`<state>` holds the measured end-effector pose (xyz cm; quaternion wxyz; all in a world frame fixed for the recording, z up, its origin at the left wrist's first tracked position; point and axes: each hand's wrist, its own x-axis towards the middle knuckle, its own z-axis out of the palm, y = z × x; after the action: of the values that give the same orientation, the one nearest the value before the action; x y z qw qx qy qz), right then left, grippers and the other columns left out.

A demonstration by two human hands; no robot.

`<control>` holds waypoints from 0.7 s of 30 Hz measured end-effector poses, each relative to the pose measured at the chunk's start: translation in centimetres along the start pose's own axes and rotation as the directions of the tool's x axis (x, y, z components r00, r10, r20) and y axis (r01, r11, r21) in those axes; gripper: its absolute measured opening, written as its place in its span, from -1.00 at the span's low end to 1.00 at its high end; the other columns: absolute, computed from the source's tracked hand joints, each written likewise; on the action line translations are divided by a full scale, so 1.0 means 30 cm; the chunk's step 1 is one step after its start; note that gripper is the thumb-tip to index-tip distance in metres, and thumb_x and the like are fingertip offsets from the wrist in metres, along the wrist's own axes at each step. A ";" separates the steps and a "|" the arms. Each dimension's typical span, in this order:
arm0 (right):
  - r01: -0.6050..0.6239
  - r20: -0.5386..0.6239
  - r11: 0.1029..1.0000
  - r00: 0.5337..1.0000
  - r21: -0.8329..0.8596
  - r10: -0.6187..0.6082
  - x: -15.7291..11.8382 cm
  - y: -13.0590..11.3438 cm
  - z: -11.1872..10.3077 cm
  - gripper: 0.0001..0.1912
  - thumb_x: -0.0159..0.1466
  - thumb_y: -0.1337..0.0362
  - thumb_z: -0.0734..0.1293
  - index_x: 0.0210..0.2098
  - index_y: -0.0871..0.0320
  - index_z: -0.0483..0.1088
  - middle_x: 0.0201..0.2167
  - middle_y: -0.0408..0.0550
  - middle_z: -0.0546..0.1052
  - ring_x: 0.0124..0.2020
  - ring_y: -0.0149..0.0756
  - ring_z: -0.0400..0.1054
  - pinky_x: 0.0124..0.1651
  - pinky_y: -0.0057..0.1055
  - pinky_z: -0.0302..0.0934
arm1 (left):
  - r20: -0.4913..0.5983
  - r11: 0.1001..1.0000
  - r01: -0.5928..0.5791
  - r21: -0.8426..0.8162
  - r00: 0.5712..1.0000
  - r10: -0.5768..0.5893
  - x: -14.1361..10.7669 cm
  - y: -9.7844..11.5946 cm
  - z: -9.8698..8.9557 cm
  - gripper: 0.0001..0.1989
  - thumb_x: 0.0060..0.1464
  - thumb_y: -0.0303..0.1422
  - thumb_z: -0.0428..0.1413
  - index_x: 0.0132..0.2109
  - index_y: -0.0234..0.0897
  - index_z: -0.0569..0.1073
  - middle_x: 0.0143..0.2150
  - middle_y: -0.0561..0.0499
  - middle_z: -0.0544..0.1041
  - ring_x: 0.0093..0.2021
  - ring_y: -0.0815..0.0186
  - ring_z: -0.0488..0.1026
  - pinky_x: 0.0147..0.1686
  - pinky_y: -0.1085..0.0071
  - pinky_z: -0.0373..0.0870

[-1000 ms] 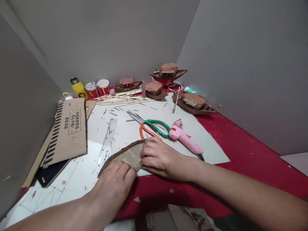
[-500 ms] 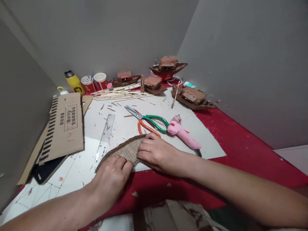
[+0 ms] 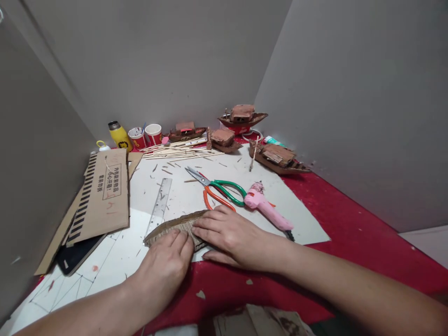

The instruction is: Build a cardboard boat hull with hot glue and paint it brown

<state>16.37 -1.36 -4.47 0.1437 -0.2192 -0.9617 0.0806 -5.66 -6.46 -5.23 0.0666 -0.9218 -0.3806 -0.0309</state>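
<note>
A small cardboard boat hull [image 3: 175,222] with a corrugated floor and raised edges lies on the white paper at the near edge. My left hand [image 3: 171,256] is closed over its near left side, fingers curled over the edge. Across the right part lies my right hand [image 3: 231,235], its fingers over the hull and its thumb on the near side, gripping it. The hands cover the near wall and the right end. Just beyond are scissors [image 3: 227,187] with one green and one orange handle. A clear ruler [image 3: 159,205] lies behind the hull's left end.
A pink glue gun [image 3: 268,210] lies right of the scissors. Several finished model boats [image 3: 278,156] stand at the back, beside thin wooden sticks [image 3: 178,150], red paper cups [image 3: 154,135] and a yellow bottle [image 3: 120,137]. Cardboard sheets [image 3: 105,200] are stacked at left. Grey walls enclose the red table.
The camera view has tilted up slightly, so things appear lower. My right hand has slid left along the hull, its thumb now apart from the fingers. My left hand stays on the near side.
</note>
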 end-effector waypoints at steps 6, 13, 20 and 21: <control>-0.071 0.037 0.996 0.997 0.050 0.069 0.017 0.011 0.042 -0.69 0.37 0.28 0.20 0.04 0.25 0.40 -0.09 0.06 0.56 -0.05 -0.13 0.33 0.04 -0.15 0.14 | -0.079 0.996 -0.079 0.049 0.993 0.083 0.013 -0.007 0.028 -0.66 0.06 -0.64 -0.05 -0.02 -0.52 0.42 -0.18 -0.24 0.56 -0.21 0.12 0.53 -0.26 0.25 0.55; -0.071 0.023 0.990 0.997 0.123 0.069 -0.001 -0.009 -0.010 -0.62 0.30 0.20 0.32 0.05 0.26 0.41 -0.05 0.10 0.55 -0.04 -0.11 0.36 0.07 -0.15 0.19 | -0.117 0.996 -0.091 0.024 0.989 0.093 0.008 -0.011 0.028 -0.75 0.03 -0.64 0.02 -0.12 -0.51 0.48 -0.20 -0.28 0.57 -0.23 0.06 0.54 -0.27 0.19 0.56; -0.177 -0.018 0.980 0.984 0.089 0.180 0.119 0.066 -0.110 -0.71 0.32 0.31 0.28 -0.02 0.31 0.47 -0.12 0.18 0.54 -0.10 -0.12 0.41 -0.02 -0.21 0.26 | -0.168 0.990 -0.079 0.113 0.981 0.098 -0.004 -0.007 0.046 -0.61 -0.02 -0.66 0.03 0.01 -0.57 0.45 0.01 -0.38 0.54 -0.07 -0.04 0.54 -0.16 0.14 0.54; -0.201 0.091 0.975 0.977 0.096 0.193 0.148 0.083 -0.102 -0.70 0.30 0.32 0.31 -0.02 0.30 0.47 -0.10 0.18 0.54 -0.08 -0.12 0.40 0.00 -0.22 0.25 | -0.171 0.990 -0.081 0.115 0.980 0.100 -0.004 -0.006 0.049 -0.60 -0.02 -0.65 0.03 0.01 -0.56 0.45 0.00 -0.36 0.55 -0.05 -0.04 0.54 -0.14 0.15 0.53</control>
<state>14.49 3.11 -1.04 0.1073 -0.3023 -0.9346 0.1538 -5.86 -6.19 -6.68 0.1509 -0.9270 -0.3318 -0.0887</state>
